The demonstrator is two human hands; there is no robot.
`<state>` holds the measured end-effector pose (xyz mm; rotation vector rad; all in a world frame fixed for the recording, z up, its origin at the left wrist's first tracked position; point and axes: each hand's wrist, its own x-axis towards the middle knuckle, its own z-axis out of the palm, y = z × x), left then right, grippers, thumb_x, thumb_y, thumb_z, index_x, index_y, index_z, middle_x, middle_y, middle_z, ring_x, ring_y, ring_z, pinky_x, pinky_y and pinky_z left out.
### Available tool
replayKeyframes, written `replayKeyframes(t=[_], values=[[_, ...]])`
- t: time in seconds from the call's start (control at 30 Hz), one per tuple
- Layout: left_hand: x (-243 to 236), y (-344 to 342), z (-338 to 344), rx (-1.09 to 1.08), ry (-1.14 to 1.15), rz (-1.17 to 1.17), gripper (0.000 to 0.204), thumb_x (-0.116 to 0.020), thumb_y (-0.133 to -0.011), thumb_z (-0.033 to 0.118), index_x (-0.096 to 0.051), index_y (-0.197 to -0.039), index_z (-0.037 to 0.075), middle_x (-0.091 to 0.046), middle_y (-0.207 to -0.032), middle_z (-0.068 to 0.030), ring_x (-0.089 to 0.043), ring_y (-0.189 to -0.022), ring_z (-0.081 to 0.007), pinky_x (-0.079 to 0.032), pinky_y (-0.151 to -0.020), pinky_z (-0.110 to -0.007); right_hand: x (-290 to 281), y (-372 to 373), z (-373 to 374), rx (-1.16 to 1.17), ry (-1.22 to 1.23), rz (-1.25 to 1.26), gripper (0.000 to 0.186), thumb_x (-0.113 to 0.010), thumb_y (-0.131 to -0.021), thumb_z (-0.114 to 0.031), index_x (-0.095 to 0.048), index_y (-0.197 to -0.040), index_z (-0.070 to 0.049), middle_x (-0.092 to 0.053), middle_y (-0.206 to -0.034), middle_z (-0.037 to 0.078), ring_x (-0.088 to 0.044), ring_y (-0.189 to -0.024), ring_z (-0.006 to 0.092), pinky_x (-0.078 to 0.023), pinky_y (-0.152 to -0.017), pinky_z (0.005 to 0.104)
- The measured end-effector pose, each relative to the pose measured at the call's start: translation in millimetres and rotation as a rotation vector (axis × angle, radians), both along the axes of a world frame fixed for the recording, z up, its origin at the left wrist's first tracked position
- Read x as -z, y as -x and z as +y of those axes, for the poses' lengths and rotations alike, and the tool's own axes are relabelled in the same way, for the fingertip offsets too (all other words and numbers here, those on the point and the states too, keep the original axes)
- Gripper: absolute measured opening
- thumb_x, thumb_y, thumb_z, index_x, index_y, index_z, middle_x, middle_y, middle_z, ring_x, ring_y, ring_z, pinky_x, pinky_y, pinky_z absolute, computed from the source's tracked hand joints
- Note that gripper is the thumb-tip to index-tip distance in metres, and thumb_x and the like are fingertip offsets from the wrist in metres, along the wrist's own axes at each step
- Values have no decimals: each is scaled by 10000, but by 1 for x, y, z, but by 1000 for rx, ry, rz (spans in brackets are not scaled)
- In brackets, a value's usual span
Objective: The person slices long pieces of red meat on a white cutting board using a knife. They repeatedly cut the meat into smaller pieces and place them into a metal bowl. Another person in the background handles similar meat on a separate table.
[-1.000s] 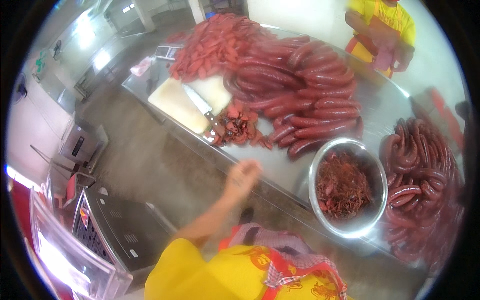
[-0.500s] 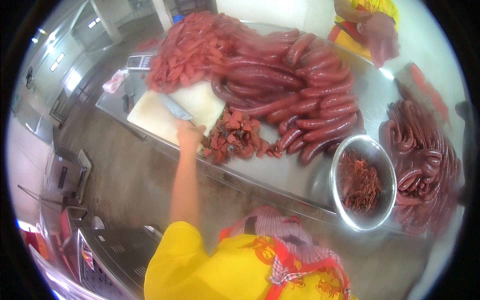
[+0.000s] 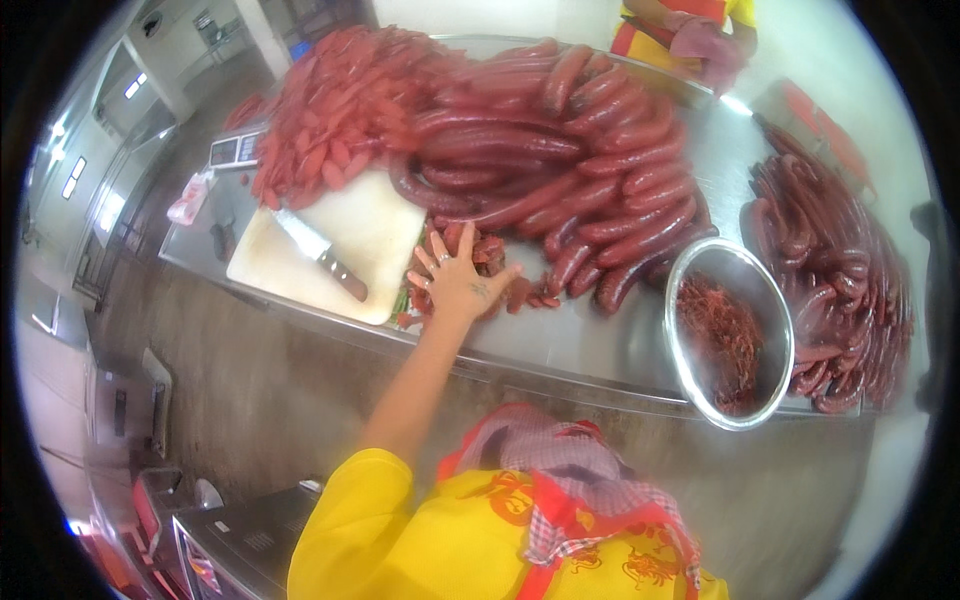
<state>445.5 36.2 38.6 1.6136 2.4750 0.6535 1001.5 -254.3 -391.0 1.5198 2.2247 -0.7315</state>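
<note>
My left hand is open, fingers spread and palm down, on a small heap of dark red sausage ends and scraps. A ring shows on one finger. Left of the hand, a knife with a broad blade and brown handle lies loose on a white cutting board. Beyond the hand, long glossy red sausages are piled up, with a heap of slant-cut slices behind the board. My right hand is not in view.
A steel bowl of reddish stringy scraps stands near the front edge, beside more thin sausages. On the left are a scale, a white plastic bag and a dark-handled tool. Across the steel table, another person holds a pinkish cloth.
My left hand has let go of the knife, which now lies on the board. It has moved right onto the scraps, fingers spread. The whole view has shifted slightly.
</note>
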Motion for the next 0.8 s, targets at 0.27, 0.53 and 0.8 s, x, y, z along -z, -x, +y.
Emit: replayKeyframes(t=[0.27, 0.53, 0.8], values=[[25, 0, 14, 6, -96, 112, 541, -687, -716, 374, -583, -1228, 235, -402, -1358, -232, -419, -1205, -457, -375, -952, -587, -51, 68, -4, 1018, 136, 152, 388, -589, -838, -366, -706, -1002, -34, -671, -996, 246, -639, -996, 400, -505, -854, 426], [35, 22, 30, 176, -406, 81, 352, -699, -649, 91, -681, -995, 152, -613, -932, -202, -583, -951, -383, -494, -817, -449, -115, 36, 10, 1151, 290, 345, 320, -592, -872, -346, -647, -951, -40, -630, -813, 149, -617, -698, 282, -498, -599, 378], [-27, -28, 38, 163, -569, -179, 335, -720, -663, 67, -693, -997, 55, -655, -1018, -156, -645, -907, -286, -494, -836, -355, -199, 24, 9, 1462, 390, 445, 305, -602, -893, -346, -623, -947, -47, -614, -705, 85, -611, -522, 205, -501, -450, 345]])
